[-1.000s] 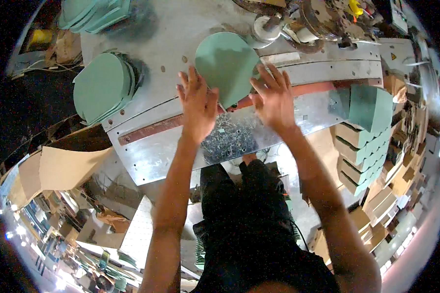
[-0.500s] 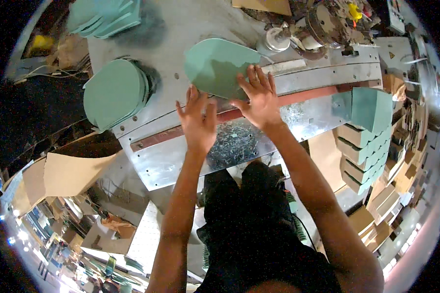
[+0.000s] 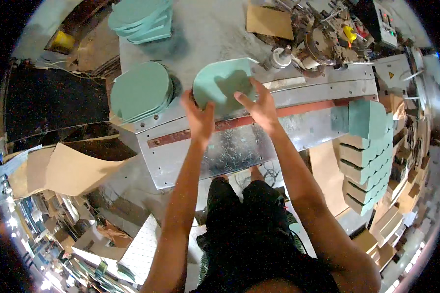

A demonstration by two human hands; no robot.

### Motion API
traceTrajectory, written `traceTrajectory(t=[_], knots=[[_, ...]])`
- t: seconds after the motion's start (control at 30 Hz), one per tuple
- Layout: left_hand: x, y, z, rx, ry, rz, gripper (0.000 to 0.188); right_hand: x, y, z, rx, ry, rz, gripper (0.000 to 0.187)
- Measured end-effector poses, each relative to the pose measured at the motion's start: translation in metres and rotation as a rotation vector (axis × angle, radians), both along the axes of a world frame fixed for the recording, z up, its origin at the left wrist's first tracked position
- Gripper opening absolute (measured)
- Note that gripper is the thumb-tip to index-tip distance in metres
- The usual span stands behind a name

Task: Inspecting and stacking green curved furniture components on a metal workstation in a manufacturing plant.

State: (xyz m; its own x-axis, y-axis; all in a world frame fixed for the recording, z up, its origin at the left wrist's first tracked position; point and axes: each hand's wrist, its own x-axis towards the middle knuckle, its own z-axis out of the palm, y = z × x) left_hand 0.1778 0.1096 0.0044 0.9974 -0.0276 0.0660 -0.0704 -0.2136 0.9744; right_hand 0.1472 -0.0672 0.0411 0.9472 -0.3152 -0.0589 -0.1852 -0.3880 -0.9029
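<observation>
A thin pale-green sheet with one rounded end lies on the grey metal worktable, between my two hands. My left hand grips its near left corner, thumb over the near edge and slightly blurred fingers around the left side. On the other side, my right hand has its thumb on the sheet's top and its fingers curled at the right edge. To the left sits a neat stack of matching green sheets. Farther back is a fanned pile of green sheets.
A reddish strip runs along the table's near part. A white-topped bottle, a cardboard piece and cluttered tools stand at the back right. Stacked green-edged bundles rise at the right; bent cardboard stands at the left.
My hands have gone from lying spread on the sheet to gripping its sides. The view has shifted, so the table and stacks appear lower and farther right.
</observation>
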Motion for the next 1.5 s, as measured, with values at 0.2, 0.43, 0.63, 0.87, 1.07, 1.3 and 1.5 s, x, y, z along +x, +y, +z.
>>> traceTrajectory(t=[0.2, 0.43, 0.63, 0.87, 1.07, 1.3, 1.5], knots=[[-0.101, 0.002, 0.068, -0.296, 0.02, 0.057, 0.023, -0.051, 0.012, 0.045, 0.913, -0.132, -0.059, 0.063], [-0.144, 0.004, 0.112, 0.346, -0.664, -0.229, 0.019, -0.097, 0.007, 0.105, 1.205, -0.029, 0.046, 0.057], [-0.154, -0.007, 0.151, 0.418, -0.524, -0.385, 0.045, -0.115, -0.001, 0.129, 1.088, -0.19, 0.108, 0.047], [-0.15, -0.027, 0.187, -0.105, -0.241, -0.516, 0.095, -0.153, 0.018, 0.137, 0.279, -0.337, 0.256, 0.068], [-0.158, -0.03, 0.187, -0.156, -0.259, -0.49, 0.077, -0.169, 0.019, 0.144, 0.01, -0.434, 0.338, 0.074], [-0.174, -0.043, 0.221, 0.419, -0.446, -0.562, 0.071, -0.171, 0.008, 0.167, 1.038, -0.144, 0.02, 0.059], [-0.18, -0.034, 0.254, 0.649, -0.548, -0.601, 0.069, -0.163, 0.007, 0.168, 1.135, -0.286, 0.128, 0.052]])
